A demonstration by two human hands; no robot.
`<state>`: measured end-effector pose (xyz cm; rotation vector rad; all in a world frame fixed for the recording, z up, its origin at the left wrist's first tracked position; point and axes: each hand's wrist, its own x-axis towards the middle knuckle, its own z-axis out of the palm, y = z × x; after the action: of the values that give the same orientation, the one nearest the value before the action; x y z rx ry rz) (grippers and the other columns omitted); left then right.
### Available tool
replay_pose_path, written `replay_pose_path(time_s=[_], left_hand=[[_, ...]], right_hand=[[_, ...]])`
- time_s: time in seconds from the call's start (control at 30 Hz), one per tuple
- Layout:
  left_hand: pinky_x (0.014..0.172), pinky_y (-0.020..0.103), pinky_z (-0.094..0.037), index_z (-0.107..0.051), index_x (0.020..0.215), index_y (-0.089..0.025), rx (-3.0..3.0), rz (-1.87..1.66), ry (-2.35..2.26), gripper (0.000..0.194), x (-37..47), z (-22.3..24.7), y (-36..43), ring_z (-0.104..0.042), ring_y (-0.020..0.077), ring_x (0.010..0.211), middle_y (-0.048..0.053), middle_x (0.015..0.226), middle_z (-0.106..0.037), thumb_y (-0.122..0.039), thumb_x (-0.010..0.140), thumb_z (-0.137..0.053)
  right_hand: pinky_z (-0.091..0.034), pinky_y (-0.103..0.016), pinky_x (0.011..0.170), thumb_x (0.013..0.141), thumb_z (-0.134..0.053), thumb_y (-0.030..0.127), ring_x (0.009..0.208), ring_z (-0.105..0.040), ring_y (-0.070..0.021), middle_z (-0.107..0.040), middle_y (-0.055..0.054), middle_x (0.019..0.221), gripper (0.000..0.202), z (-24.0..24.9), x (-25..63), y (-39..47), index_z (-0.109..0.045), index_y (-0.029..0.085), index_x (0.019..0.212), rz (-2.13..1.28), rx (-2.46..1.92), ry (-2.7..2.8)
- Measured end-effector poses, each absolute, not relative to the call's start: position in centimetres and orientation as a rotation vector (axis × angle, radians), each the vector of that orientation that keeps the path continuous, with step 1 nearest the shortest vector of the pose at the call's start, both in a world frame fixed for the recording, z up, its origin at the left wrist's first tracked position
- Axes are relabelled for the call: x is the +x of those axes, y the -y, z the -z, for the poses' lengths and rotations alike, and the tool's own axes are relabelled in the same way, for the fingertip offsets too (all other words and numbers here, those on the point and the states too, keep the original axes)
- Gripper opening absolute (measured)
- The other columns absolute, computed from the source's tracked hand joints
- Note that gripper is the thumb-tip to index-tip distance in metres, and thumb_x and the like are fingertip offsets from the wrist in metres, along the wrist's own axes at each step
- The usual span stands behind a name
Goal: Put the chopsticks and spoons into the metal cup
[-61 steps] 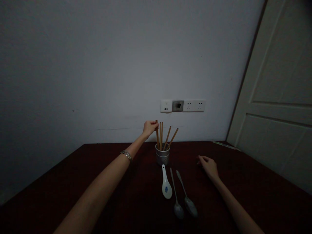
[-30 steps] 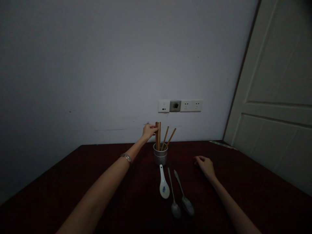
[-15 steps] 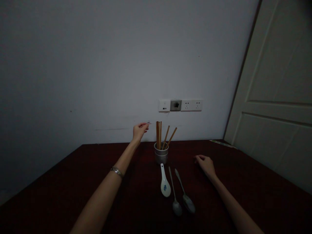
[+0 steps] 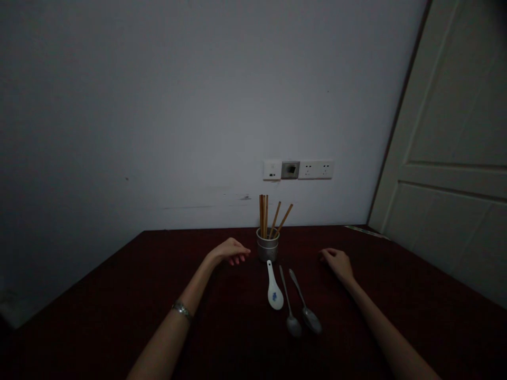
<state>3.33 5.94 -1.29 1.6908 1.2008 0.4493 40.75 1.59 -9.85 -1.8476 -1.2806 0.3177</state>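
Note:
A grey metal cup (image 4: 268,250) holds several wooden chopsticks (image 4: 266,216), two of them leaning to the right. My left hand (image 4: 232,250) is just left of the cup, apart from it, with its fingers loosely bent and nothing held. In front of the cup lies a white ceramic spoon (image 4: 274,293) with a blue mark in its bowl. Beside it are a thin long-handled metal spoon (image 4: 293,326) and a larger metal spoon (image 4: 311,320), bowls toward me. My right hand (image 4: 338,264) rests on the table right of the spoons, fingers curled and holding nothing.
The dark red table (image 4: 119,301) reaches back to a pale wall (image 4: 178,105). Wall sockets (image 4: 316,169) sit above the cup. At the right stands a panelled door (image 4: 451,169), and a thin strip (image 4: 366,231) lies along the table's back right edge.
My left hand has come down from above and left of the chopsticks to beside the cup. My right hand stays in place; the view has shifted slightly.

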Motion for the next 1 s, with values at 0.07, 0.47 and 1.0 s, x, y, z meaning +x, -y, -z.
replay_pose_path(time_s=[0.07, 0.47, 1.0], left_hand=[[0.039, 0.019, -0.036, -0.065, 0.068, -0.012, 1.710, -0.301, -1.162, 0.038, 3.4, 1.8, -5.5, -0.050, 0.0076, 0.041, 0.004, 0.060, -0.063, -0.047, 0.055, -0.068], [0.033, 0.017, -0.031, -0.063, 0.073, -0.012, 1.578, -0.476, -1.083, 0.037, 7.9, 6.0, -3.9, -0.043, 0.0055, 0.032, 0.000, 0.051, -0.060, -0.046, 0.061, -0.065], [0.030, 0.019, -0.019, -0.055, 0.050, -0.013, 1.552, -0.542, -1.097, 0.038, 9.7, 6.6, -2.9, -0.032, 0.0041, 0.026, -0.003, 0.037, -0.048, -0.048, 0.064, -0.063]], right_hand=[[-0.043, -0.025, 0.061, 0.071, -0.045, 0.039, 0.067, -0.063, -0.0191, -0.069, -0.005, 0.066, 0.034, 9.9, 40.8, -1.6, -0.070, 0.018, 0.080, -0.309, -1.842, 1.282], [-0.042, -0.024, 0.060, 0.071, -0.045, 0.039, 0.066, -0.062, -0.0194, -0.068, -0.004, 0.065, 0.034, 9.8, 40.6, -1.3, -0.069, 0.017, 0.079, -0.311, -1.804, 1.323], [-0.042, -0.025, 0.061, 0.071, -0.045, 0.041, 0.068, -0.063, -0.0200, -0.069, -0.005, 0.068, 0.035, 10.1, 40.7, -1.5, -0.069, 0.017, 0.080, -0.324, -1.817, 1.320]])
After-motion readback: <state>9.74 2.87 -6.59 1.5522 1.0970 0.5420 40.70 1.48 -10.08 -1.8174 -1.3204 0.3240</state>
